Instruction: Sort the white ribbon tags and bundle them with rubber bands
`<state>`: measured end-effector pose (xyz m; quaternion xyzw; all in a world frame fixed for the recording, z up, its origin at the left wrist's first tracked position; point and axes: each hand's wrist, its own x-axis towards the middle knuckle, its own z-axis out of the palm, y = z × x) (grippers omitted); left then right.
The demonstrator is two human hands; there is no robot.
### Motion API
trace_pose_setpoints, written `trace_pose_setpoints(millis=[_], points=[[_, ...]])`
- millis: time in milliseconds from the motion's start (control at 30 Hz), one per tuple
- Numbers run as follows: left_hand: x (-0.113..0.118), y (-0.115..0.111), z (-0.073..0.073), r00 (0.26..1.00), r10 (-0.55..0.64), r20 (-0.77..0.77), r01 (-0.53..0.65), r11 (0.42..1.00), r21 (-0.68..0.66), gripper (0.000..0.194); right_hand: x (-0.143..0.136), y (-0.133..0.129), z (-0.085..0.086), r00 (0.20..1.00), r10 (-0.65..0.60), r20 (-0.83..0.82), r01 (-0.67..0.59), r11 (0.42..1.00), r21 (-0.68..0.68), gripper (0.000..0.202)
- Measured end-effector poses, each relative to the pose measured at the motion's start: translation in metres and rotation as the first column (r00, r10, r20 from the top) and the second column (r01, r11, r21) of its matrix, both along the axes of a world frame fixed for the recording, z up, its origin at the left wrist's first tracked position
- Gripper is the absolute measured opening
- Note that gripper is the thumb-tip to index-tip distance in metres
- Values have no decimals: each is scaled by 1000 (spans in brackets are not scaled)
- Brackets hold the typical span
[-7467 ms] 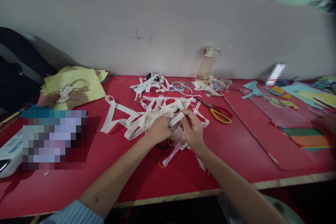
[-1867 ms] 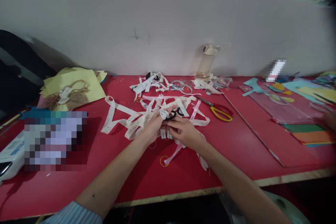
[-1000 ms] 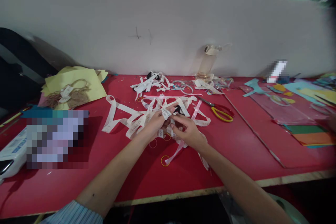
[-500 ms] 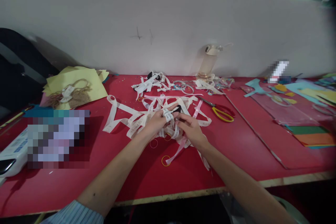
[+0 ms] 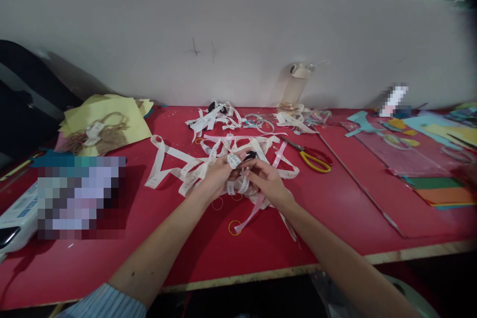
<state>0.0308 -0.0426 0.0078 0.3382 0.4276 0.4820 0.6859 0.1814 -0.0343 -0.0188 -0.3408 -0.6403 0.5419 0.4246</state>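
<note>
Over a tangle of white ribbon (image 5: 194,164) my left hand (image 5: 219,175) is closed round a white printed ribbon (image 5: 234,161), bunched at its fingers. A small black piece (image 5: 250,156) shows between the two hands; its kind I cannot make out. My right hand (image 5: 266,179) pinches the same printed ribbon from the right, and loops of it hang below the fingers. Pink ribbon (image 5: 257,207) trails down toward the front, its end beside a yellow rubber band (image 5: 234,227). Parts of the fingers are hidden behind the ribbon.
Scissors (image 5: 313,159) with red and yellow handles lie to the right. Behind are another ribbon pile (image 5: 216,118) and a clear bottle (image 5: 294,87) against the grey partition (image 5: 149,35). Yellow paper (image 5: 130,119) with twine sits left; colored sheets (image 5: 443,189) lie far right.
The printed ribbon at my left fingers has shifted slightly left and turned. More of the black piece shows between the hands. My right fingers have moved slightly.
</note>
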Motion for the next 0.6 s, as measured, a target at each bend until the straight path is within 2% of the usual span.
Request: trace_pose_setpoints(millis=[200, 400, 600], points=[[2, 3, -8, 992, -39, 120, 36, 999, 23, 53, -1, -3, 0, 999, -39, 11, 38, 996, 83, 20], [2, 3, -9, 990, -20, 139, 19, 1000, 10, 51, 0, -5, 9, 997, -28, 70, 16, 986, 166, 19], [4, 2, -7, 990, 4, 143, 1, 999, -39, 53, 0, -7, 10, 995, -70, 76, 55, 983, 176, 20]])
